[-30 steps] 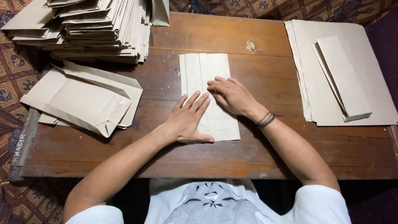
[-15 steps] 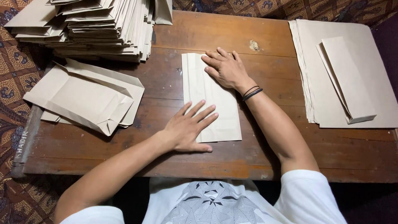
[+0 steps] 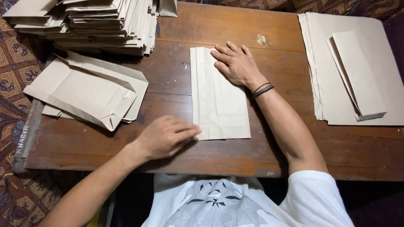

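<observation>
Fingers of the right hand (image 3: 236, 64) press flat and spread on the folded paper bag's (image 3: 218, 94) far end, while the left hand (image 3: 165, 136), loosely open, touches its near corner.

The folded paper bag (image 3: 219, 98) under the person's right hand (image 3: 236, 64) is a pale, plain kraft tan, the same flat beige as the two finished bags (image 3: 86, 92) to the left, the tall stack of bags (image 3: 97, 21) at the back and the pile of flat sheets (image 3: 357, 63) on the right. The wooden table (image 3: 286, 25) is a worn reddish brown with darker grain streaks and one pale chipped spot (image 3: 261, 39), and the cloth (image 3: 14, 80) beneath it shows a brown floral batik pattern. Thin black bands (image 3: 263, 89) circle the right wrist, and the white T-shirt (image 3: 219, 201) carries a grey-and-black geometric print of triangles.
</observation>
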